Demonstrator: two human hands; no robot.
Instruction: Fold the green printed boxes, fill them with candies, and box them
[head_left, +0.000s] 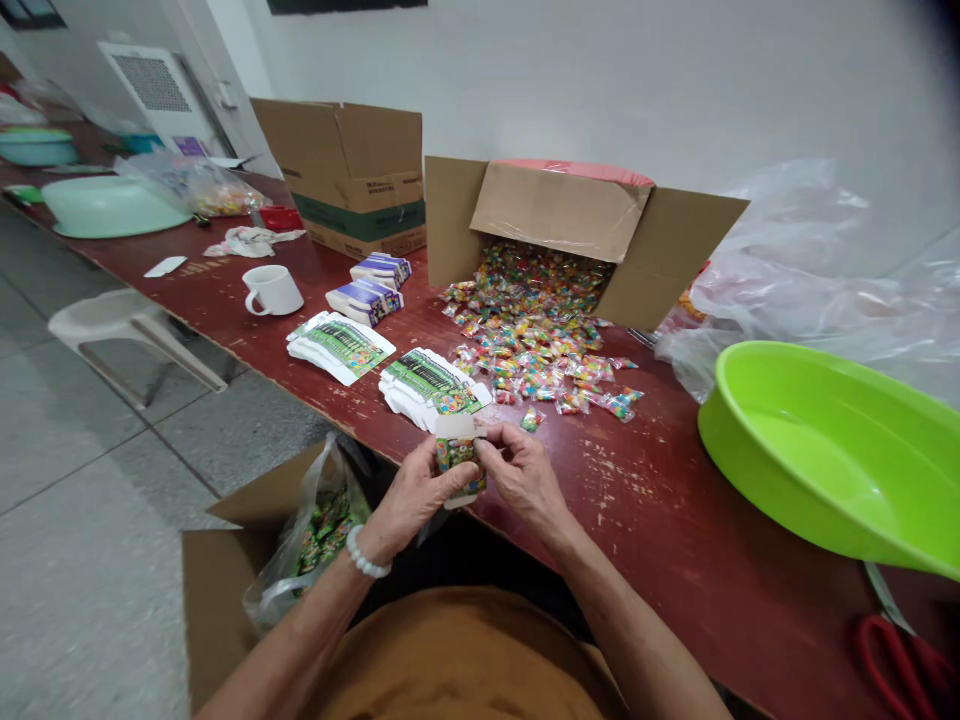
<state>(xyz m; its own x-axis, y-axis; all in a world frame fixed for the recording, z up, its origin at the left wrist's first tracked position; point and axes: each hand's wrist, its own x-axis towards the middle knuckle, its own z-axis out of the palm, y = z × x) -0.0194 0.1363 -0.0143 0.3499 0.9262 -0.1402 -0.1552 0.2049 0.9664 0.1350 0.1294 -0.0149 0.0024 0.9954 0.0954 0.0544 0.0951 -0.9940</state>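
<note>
— The fingers [426, 458] of your left hand [411, 492] are closed around something. What do you have there?
— A small green carton [456, 455], in the head view, just below the middle of the frame. Your left thumb lies across its printed front; the fingers sit at its left edge and partly behind.
— And your right hand [526, 474]?
— Its thumb and forefinger are pinched together on the carton's upper right edge, leaving hardly any gap. Your other right fingers are curled, partly hidden.
— How does the carton stand?
— Roughly upright in your grip, a white flap up at its top, by the front edge of the red table [622, 530].
— What lies nearest to you?
— Just above your hands, a fanned stack of flat green cartons [435, 385]; a second stack [341, 347] is farther left. Right of centre, wrapped candies [540, 365] spill from an open cardboard box [559, 212].
— And towards the edges?
— At the right, your bright green basin [817, 450]; at the lower left, beside your left forearm, a clear bag [274, 590] with green packs in it.
</note>
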